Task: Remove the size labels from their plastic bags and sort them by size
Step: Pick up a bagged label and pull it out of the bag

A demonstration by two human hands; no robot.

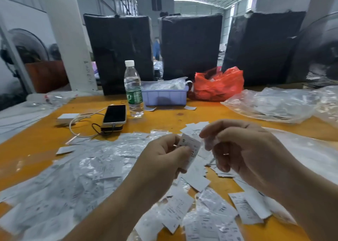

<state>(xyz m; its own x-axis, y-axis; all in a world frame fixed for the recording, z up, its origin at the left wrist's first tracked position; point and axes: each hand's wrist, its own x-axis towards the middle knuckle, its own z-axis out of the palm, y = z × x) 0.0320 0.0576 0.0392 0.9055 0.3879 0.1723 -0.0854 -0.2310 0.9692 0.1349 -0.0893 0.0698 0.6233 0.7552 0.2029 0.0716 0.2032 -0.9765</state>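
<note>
My left hand (164,155) pinches a white size label (191,149) marked "S", held upright above the orange table (164,116). My right hand (243,147) is just to its right, fingers curled around a small clear plastic bag (208,142) next to the label's edge. Under and around both hands lie several bagged labels (87,169) and loose labels (196,180), spread across the near half of the table.
A water bottle (133,89), a phone (114,115) on a power bank with a white cable and charger (67,118) stand at mid-left. Behind are a purple bin (164,95), a red bag (217,85), clear plastic bags (274,103) and black-wrapped bales (190,47).
</note>
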